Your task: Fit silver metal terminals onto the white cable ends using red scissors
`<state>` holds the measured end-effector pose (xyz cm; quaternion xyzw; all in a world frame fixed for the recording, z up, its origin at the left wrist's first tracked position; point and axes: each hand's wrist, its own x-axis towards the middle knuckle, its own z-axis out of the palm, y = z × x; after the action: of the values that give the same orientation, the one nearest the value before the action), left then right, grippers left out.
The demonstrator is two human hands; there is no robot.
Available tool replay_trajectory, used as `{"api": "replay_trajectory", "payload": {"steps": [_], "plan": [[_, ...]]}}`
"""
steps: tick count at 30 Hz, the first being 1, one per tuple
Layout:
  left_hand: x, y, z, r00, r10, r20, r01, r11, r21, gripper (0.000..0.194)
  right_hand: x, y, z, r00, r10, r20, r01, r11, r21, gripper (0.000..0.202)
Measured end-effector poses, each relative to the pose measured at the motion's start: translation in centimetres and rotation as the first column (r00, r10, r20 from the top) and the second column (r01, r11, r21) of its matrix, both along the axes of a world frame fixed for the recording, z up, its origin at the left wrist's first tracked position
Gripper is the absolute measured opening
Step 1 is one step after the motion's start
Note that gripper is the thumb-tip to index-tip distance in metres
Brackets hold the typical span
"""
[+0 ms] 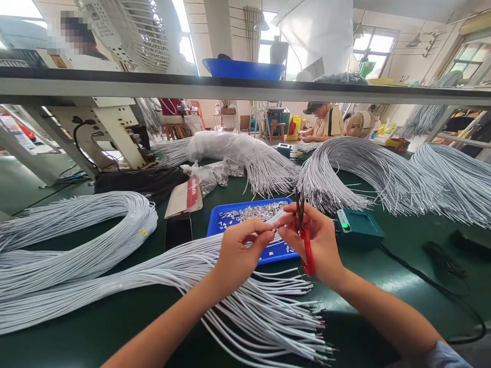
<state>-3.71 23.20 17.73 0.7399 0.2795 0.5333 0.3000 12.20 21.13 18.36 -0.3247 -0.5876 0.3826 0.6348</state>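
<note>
Meeting at a blurred piece (276, 228), the hands (241, 250) (322, 245) partly hide the tray (213, 223).

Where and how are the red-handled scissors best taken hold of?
Probably by the red handle, from below on the near side: its lower end sticks out below the right hand's thumb, while the dark blades point upward.
</note>
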Motion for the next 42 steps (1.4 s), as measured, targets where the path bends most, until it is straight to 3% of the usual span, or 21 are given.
{"api": "replay_trajectory", "payload": {"steps": [5, 9, 14, 17, 22, 29, 42], "plan": [[0.2, -0.1, -0.3, 0.998, 0.062, 0.007, -0.062, 0.979, 0.192, 0.007, -0.1, -0.2, 0.0, 0.998, -0.042, 0.037, 0.041, 0.999, 0.021, 0.037], [0.1, 0.0, -0.3, 0.996, 0.087, -0.009, -0.082, 0.96, 0.268, 0.007, 0.1, 0.1, 0.1, 0.992, -0.064, 0.106, 0.059, 0.997, 0.054, 0.029], [-0.3, 0.0, 0.1, 0.982, 0.185, 0.029, -0.185, 0.939, 0.29, 0.007, 0.9, 1.1, 0.2, 0.903, -0.243, 0.355, 0.148, 0.95, 0.274, 0.026], [-0.5, 0.0, 0.2, 0.974, 0.218, 0.057, -0.226, 0.935, 0.275, 0.006, 1.1, 1.4, 0.4, 0.853, -0.275, 0.444, 0.123, 0.932, 0.341, 0.028], [-0.5, -0.1, 0.4, 0.977, 0.2, 0.077, -0.213, 0.945, 0.247, 0.006, 1.0, 1.1, 0.3, 0.811, -0.259, 0.525, 0.079, 0.937, 0.34, 0.028], [-0.4, 0.0, 0.2, 0.984, 0.168, 0.057, -0.177, 0.933, 0.313, 0.01, 0.9, 1.1, 0.0, 0.778, -0.207, 0.594, 0.037, 0.958, 0.285, 0.029], [-0.6, -0.1, 0.1, 0.988, 0.156, 0.0, -0.148, 0.936, 0.321, 0.01, 1.0, 0.8, 0.4, 0.768, -0.16, 0.621, 0.003, 0.969, 0.245, 0.031]]}}
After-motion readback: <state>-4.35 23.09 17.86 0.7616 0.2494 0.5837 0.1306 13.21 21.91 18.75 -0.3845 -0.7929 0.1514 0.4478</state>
